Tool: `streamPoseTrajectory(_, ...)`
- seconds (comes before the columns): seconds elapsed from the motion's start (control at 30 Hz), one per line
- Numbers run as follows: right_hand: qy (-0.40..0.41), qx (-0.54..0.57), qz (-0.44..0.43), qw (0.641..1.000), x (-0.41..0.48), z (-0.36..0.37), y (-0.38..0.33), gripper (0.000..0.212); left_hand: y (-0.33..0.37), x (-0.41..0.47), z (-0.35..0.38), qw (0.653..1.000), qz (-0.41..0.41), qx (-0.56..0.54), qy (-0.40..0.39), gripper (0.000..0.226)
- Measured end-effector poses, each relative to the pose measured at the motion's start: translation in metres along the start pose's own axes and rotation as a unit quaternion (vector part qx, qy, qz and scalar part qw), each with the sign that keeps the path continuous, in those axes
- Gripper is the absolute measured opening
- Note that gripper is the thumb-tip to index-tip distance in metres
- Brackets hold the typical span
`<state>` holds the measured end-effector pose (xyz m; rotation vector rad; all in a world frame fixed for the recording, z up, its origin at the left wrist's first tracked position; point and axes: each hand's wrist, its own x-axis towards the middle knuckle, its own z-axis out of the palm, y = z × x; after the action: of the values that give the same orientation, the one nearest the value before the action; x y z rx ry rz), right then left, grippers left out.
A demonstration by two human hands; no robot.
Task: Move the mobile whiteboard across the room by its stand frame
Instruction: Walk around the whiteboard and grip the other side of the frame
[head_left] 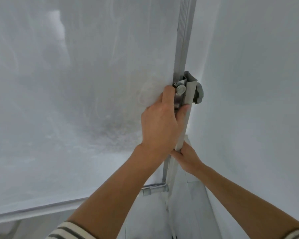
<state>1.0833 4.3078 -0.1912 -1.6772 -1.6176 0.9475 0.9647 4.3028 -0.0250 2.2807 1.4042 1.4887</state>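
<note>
The whiteboard (76, 100) fills the left of the view, its smeared surface close in front of me. Its grey metal stand post (184, 40) runs down the board's right edge, with a bracket and grey knobs (190, 91) midway. My left hand (160, 123) is wrapped around the post just below the knobs, thumb on the post's right face. My right hand (186, 157) grips the same post lower down, partly hidden behind it and my left wrist.
A white wall (257, 100) stands very close on the right of the post. The board's pen tray rail (41, 208) runs along the bottom left. A lower crossbar with a clamp (154, 188) and pale floor (154, 221) show below.
</note>
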Motion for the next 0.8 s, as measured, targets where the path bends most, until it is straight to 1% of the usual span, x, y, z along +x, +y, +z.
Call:
streamPoseTrajectory(0.13,0.013,-0.008,-0.009,1.0,-0.046,-0.001,0.002,0.019,0.028,-0.03,-0.013,1.0,0.004,-0.003,-0.004,0.03)
streamPoseTrajectory(0.17,0.016,-0.007,-0.009,1.0,-0.057,-0.001,0.002,0.019,0.034,-0.038,-0.016,1.0,0.006,-0.006,-0.01,0.03)
streamPoseTrajectory(0.3,0.044,0.011,0.004,0.999,-0.104,0.003,0.0,0.032,0.052,-0.068,-0.034,0.999,0.011,-0.017,-0.034,0.031)
streamPoseTrajectory(0.5,0.068,0.008,0.03,0.997,-0.178,0.02,-0.005,0.034,0.08,-0.117,-0.072,0.998,0.033,-0.025,-0.051,0.03)
streamPoseTrajectory(0.67,0.073,0.001,0.039,0.997,-0.223,0.03,-0.012,0.037,0.101,-0.149,-0.099,0.996,0.014,-0.032,-0.08,0.031)
streamPoseTrajectory(0.8,0.071,-0.001,0.046,0.996,-0.238,0.026,-0.015,0.037,0.118,-0.162,-0.11,0.995,-0.018,-0.019,-0.094,0.031)
